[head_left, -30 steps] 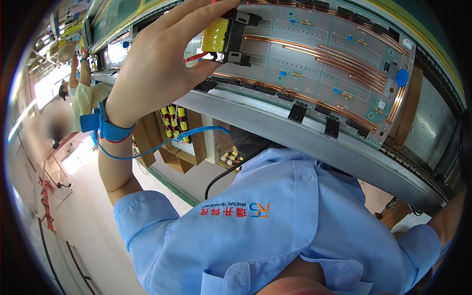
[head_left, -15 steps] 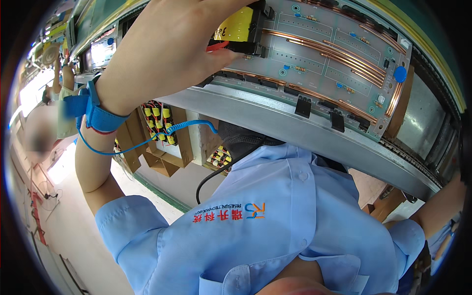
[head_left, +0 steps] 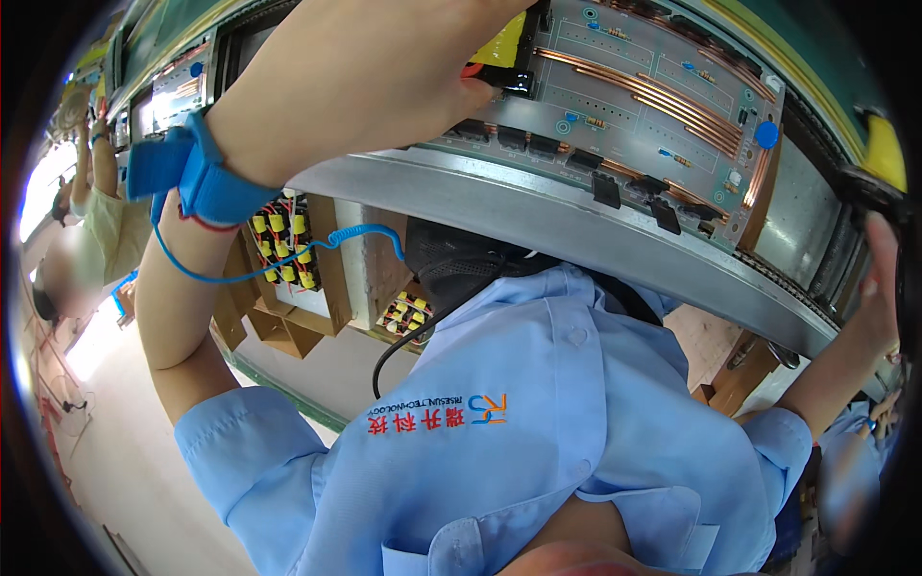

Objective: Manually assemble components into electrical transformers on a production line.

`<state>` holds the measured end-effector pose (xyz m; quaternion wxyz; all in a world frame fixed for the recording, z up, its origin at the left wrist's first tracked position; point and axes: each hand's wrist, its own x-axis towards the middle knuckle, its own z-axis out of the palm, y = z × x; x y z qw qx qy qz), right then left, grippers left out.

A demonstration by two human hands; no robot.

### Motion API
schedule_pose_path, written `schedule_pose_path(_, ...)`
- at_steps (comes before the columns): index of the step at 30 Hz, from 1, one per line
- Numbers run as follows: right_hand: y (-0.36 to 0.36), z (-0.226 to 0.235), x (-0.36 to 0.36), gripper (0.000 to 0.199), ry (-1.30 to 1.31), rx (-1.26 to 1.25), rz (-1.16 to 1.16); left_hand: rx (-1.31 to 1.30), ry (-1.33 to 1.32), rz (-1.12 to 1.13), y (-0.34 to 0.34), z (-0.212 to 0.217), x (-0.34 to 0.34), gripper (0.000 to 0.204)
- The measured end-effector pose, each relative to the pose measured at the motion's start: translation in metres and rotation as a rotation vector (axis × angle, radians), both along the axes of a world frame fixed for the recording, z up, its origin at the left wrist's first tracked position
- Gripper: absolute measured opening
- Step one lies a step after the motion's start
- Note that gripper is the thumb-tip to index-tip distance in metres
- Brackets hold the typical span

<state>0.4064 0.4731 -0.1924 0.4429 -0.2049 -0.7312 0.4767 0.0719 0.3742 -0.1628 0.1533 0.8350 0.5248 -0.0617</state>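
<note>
My left hand (head_left: 394, 67) reaches across the left part of a circuit board (head_left: 615, 91). Its thumb presses the near side of a yellow-wrapped transformer (head_left: 499, 46) with a black frame, which sits at the board; the other fingertips are cut off by the top edge. The board carries copper strips, small resistors, blue parts and black clips along its near edge. At the far right, my right hand (head_left: 882, 264) is closed on another yellow-and-black transformer (head_left: 884, 158), held up beyond the board's right end and partly lost in the dark rim.
The board rests in a metal conveyor rail (head_left: 538, 197). A blue wrist strap (head_left: 216, 182) trails a coiled cord (head_left: 360, 230). Below the rail are a cardboard box (head_left: 331, 288) of yellow transformers and a second batch (head_left: 408, 312). Another person (head_left: 101, 230) works at the far left.
My right hand has come up into view at the right with a transformer. My left hand stays at its transformer; the view has shifted slightly.
</note>
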Motion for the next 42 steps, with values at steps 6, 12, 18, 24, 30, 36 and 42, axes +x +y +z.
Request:
schedule_pose_path(6, -0.029, -0.002, -0.034, 0.075, -0.493, -0.081, 0.069, 0.121, -0.212, 0.004, -0.006, -0.018, 0.01, 0.063)
schedule_pose_path(12, -0.038, 0.0, -0.032, 0.07, -0.569, -0.193, -0.014, 0.303, -0.448, 0.1, -0.015, -0.049, 0.03, 0.068)
schedule_pose_path(18, -0.035, -0.001, -0.035, 0.067, -0.662, -0.159, -0.015, 0.322, -0.493, 0.087, -0.021, -0.054, 0.023, 0.066)
schedule_pose_path(24, -0.032, 0.003, -0.039, 0.067, -0.7, -0.135, -0.006, 0.314, -0.557, 0.045, -0.012, -0.058, 0.02, 0.065)
schedule_pose_path(30, -0.033, 0.008, -0.05, 0.066, -0.81, 0.035, 0.038, 0.355, -0.583, 0.053, -0.01, -0.052, 0.015, 0.062)
schedule_pose_path(36, -0.032, 0.006, -0.053, 0.067, -0.828, 0.045, 0.008, 0.098, -0.675, -0.004, -0.005, -0.049, 0.003, 0.055)
schedule_pose_path(42, -0.038, 0.015, -0.067, 0.065, -0.949, 0.271, 0.037, 0.124, -0.709, 0.103, -0.001, -0.053, 0.004, 0.055)
